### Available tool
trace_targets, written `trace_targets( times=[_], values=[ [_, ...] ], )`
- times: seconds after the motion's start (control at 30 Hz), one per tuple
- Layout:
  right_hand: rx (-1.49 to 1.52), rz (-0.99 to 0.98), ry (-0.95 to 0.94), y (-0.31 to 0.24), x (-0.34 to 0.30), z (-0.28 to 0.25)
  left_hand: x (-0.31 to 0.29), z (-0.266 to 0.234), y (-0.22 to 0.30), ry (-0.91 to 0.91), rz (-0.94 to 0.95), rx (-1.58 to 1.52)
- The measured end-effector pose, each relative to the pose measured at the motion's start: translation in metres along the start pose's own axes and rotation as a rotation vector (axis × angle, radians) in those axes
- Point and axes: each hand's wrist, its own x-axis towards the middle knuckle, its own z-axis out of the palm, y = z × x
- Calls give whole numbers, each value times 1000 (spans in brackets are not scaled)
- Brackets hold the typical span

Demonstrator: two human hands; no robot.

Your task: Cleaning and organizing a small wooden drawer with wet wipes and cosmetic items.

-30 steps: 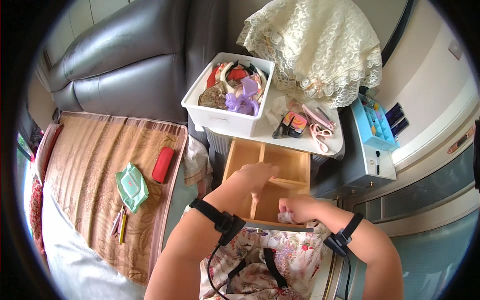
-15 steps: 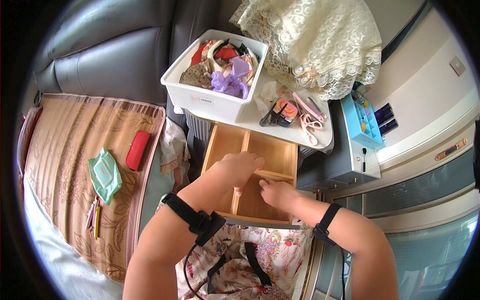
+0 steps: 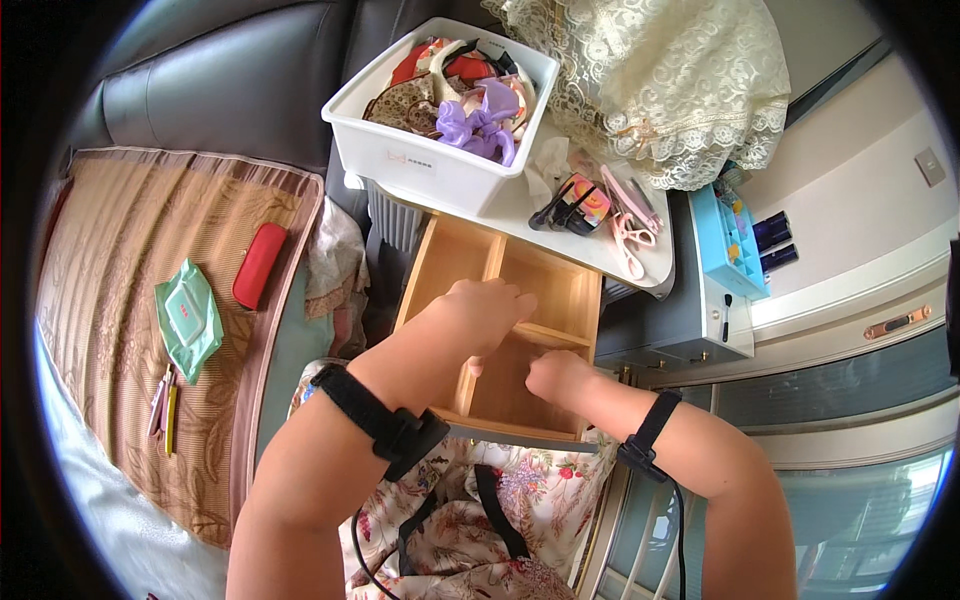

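A wooden drawer [image 3: 405, 318] stands pulled out in front of me, split by thin wooden dividers [image 3: 557, 337] into several compartments. Over the long middle divider is my left hand [image 3: 484, 312], palm down. Its thumb points down into the near part, apart from the fingers, which reach towards the cross divider; I see nothing held. Inside the near right compartment, my right hand [image 3: 556, 376] is closed, fingers curled, just on the near side of the cross divider. Whatever it may hold is hidden.
On the white top above the drawer stand a white bin [image 3: 400, 160] of hair accessories, pink scissors [image 3: 630, 245] and a lace cover [image 3: 680, 90]. A blue organizer [image 3: 725, 245] is at right. Left, a mat [image 3: 110, 250] bears green wipes [image 3: 190, 320] and a red case [image 3: 259, 266].
The view has shifted, so the bin and drawer appear slightly higher. Both hands keep nearly the same places at the drawer; the right fingers look a little more curled.
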Motion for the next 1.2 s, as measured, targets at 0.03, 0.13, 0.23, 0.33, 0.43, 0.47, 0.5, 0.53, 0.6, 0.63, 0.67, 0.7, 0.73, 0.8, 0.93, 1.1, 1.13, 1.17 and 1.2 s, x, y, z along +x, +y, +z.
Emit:
trace_targets(
  times=[0.03,0.13,0.23,0.33,0.43,0.47,0.5,0.53,0.6,0.63,0.67,0.7,0.73,0.8,0.93,1.1,1.13,1.17,1.2],
  values=[
    [14,-3,-49,-1,-2,-4,0,0,1,3,-1,1],
    [29,-53,48,-6,-8,0,-1,-2,4,-1,-24,-6],
    [112,-51,53,-15,-14,-2,-2,-6,8,-9,-38,-10],
    [185,-33,-19,-22,-13,-2,-3,-1,9,-19,-93,-30],
    [480,-40,-130,-11,-15,-3,-5,-1,11,2,-99,-8],
    [476,-38,-124,-9,-15,-3,-6,-1,12,1,-110,-2],
    [552,-55,-168,-7,-14,-3,-6,-1,12,-1,-121,5],
    [630,-68,-214,-5,-14,-1,-7,-2,13,2,-119,10],
    [657,-62,-226,-2,-9,4,-6,-5,16,-49,-140,2],
    [685,-61,-243,-2,-10,-1,-5,-5,15,-49,-138,7],
    [693,-94,-287,2,-13,-5,-4,-3,13,-36,-110,4],
    [697,-91,-285,7,-18,-9,-2,-2,10,-23,-80,2],
    [812,-86,-274,12,-22,-10,-3,2,6,-33,-82,-2],
    [972,-52,-172,18,-44,-28,-6,4,1,32,-22,-43],
    [981,-42,413,50,-90,-31,-5,0,-2,26,45,-54],
    [833,88,661,45,-99,-36,-7,3,-8,24,70,-84],
    [788,72,688,37,-91,-31,-7,1,-6,29,75,-73],
    [740,75,675,29,-84,-26,-7,0,-6,35,80,-63],
    [640,21,682,24,-73,-18,-6,-1,-5,32,81,-67]
  ],
)
